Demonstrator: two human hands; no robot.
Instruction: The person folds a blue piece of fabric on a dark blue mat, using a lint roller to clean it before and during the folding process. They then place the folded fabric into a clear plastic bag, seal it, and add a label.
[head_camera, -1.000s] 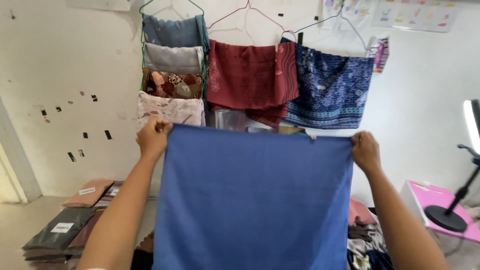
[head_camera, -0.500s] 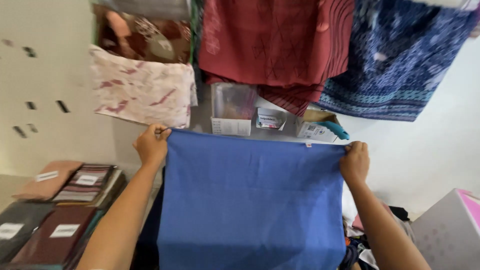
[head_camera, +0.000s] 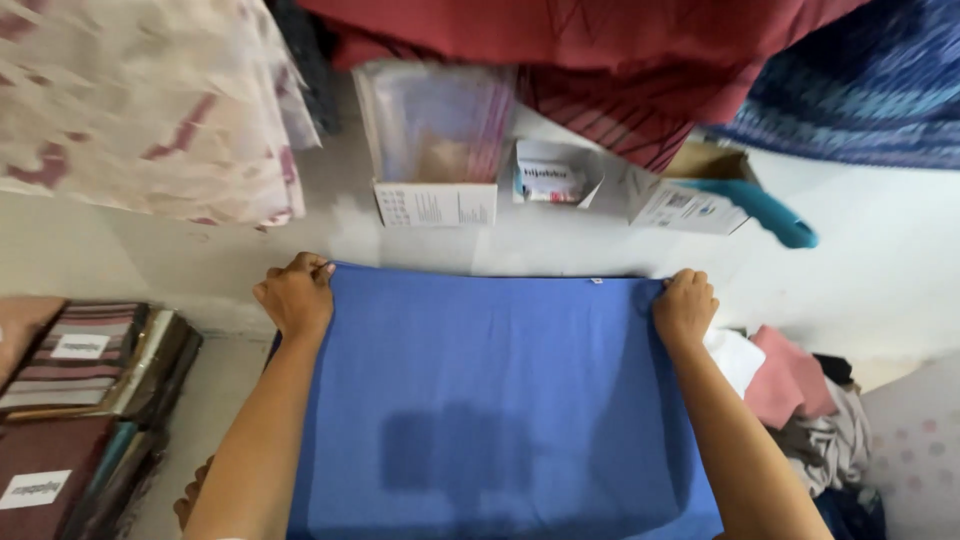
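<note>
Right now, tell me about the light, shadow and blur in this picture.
Head view: soft, even daylight, no glare; a darker squarish patch sits mid blue cloth; the hanging pale patterned cloth and red cloth at the top are blurred; both hands look sharp.

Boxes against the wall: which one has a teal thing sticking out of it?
The rightmost box, tilted; a teal object juts from it. The other two hold none.

Plain blue cloth (head_camera: 480, 400), dark red striped fabric (head_camera: 600, 60), navy patterned fabric (head_camera: 860, 90), cream fabric with pink blotches (head_camera: 140, 110), white boxes (head_camera: 435, 203), pink garment (head_camera: 790, 375), teal handle (head_camera: 765, 210)
</note>
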